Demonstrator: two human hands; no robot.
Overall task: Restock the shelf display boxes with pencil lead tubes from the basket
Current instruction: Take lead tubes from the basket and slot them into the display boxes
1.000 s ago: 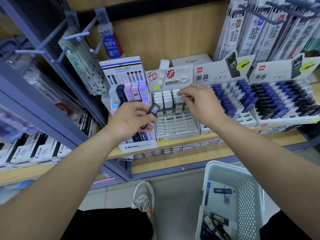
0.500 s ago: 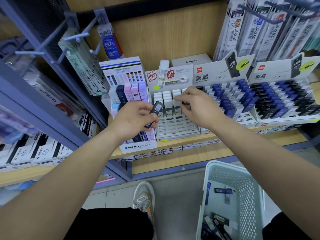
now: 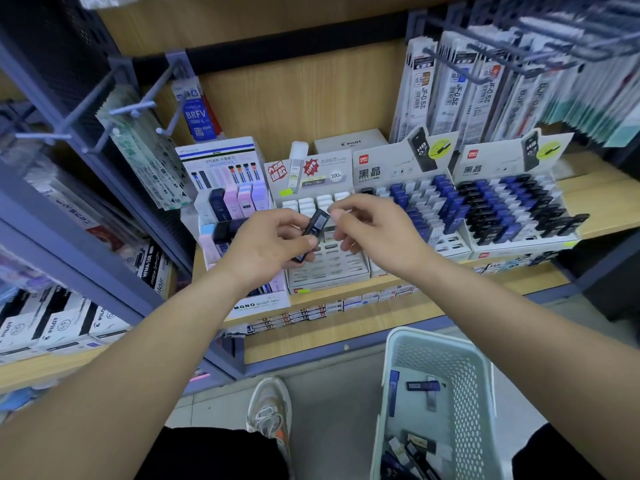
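Observation:
My left hand (image 3: 266, 247) grips a black pencil lead tube (image 3: 314, 229) by its lower half, tilted, in front of the white display box (image 3: 325, 271). My right hand (image 3: 377, 230) is just right of it, fingers curled. Its thumb and forefinger are at the tube's upper end, and whether they pinch it is unclear. White tubes (image 3: 306, 204) fill the back rows of that box; its front slots are bare. The pale green basket (image 3: 464, 393) stands on the floor at lower right with several dark tubes (image 3: 422, 386) inside.
Two display boxes of blue and black tubes (image 3: 419, 209) (image 3: 512, 209) stand to the right on the wooden shelf (image 3: 581, 199). A pastel MONO box (image 3: 239, 199) is at the left. Refill packs hang on hooks (image 3: 460, 91) above. A shoe (image 3: 268, 410) is on the floor.
My right hand has left the white box's back rows and moved left and down to the black tube. My left hand has raised the tube slightly toward the middle.

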